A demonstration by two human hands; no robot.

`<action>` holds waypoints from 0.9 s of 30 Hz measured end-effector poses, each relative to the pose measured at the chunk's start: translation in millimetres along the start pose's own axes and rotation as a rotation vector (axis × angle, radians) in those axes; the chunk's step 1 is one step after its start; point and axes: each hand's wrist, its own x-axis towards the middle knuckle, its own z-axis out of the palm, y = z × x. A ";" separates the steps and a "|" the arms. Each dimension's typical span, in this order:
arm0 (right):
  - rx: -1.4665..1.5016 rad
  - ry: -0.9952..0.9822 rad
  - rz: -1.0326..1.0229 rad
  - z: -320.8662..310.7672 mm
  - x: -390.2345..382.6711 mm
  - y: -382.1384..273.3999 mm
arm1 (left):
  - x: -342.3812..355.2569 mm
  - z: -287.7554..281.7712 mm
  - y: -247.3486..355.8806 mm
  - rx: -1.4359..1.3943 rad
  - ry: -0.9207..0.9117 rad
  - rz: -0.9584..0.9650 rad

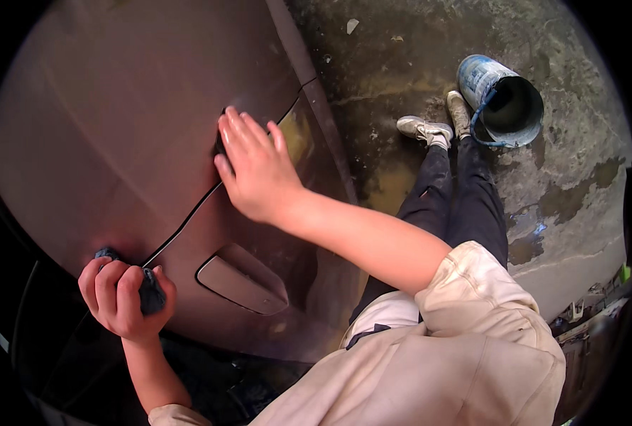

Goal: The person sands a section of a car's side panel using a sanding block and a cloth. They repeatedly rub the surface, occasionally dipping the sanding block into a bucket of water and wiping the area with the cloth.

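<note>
A bucket [480, 77] with a blue handle [473, 126] sits on the grey floor [578, 220] — stained, wet in patches.

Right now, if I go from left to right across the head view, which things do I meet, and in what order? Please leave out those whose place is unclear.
Left hand, right hand, left shoe, bucket.
</note>
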 end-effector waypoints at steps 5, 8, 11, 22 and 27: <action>0.131 0.130 0.115 -22.6 33.9 54.2 | -4.3 1.9 -5.0 -0.024 0.001 0.007; 0.163 0.262 0.136 -46.6 24.6 102.9 | -0.8 -3.4 -0.6 0.006 0.035 0.010; 0.190 0.284 0.192 -61.2 8.0 116.2 | 4.2 -0.9 1.6 0.034 0.055 0.014; 0.442 0.206 0.176 -47.2 -18.3 63.0 | -2.6 -0.3 -0.6 0.050 -0.005 -0.003; 0.304 0.289 -0.188 -14.9 -4.9 42.6 | -1.1 0.3 -1.3 0.078 -0.021 0.004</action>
